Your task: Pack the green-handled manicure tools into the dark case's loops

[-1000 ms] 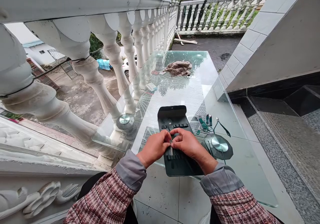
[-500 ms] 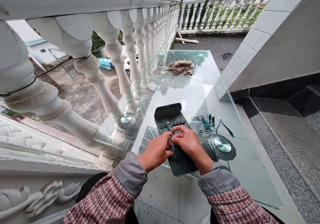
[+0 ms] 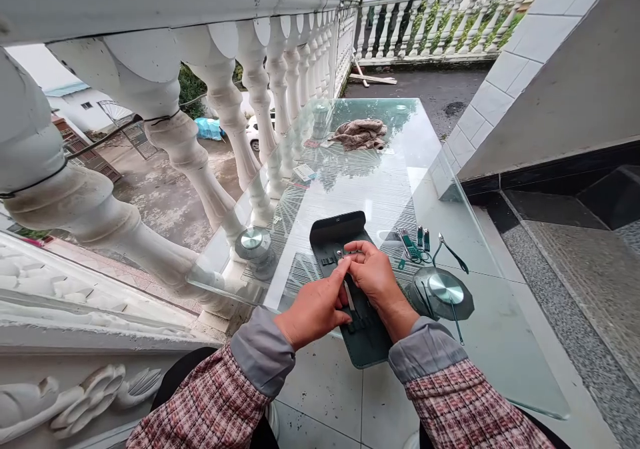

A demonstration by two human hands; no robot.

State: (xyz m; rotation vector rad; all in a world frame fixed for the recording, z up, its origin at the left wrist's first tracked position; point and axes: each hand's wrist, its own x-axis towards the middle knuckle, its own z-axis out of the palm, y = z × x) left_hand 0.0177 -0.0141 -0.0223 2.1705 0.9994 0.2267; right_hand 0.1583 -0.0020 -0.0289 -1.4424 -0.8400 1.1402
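My left hand [image 3: 316,307] and right hand [image 3: 379,281] angle inward, fingers meeting over the open black rectangular case [image 3: 367,353] on the clear glass counter [image 3: 360,185]; whether they're clamped on the slim silver tool [image 3: 351,299], I can't tell. Fingertips have crept farther up the case!

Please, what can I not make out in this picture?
Head view:
Slim silvery metal tool: partly hidden, with the grip on it unclear, behind left hand and right hand.
Black rectangular case: middle covered by both hands.
Small pale rectangular card: any print too small.
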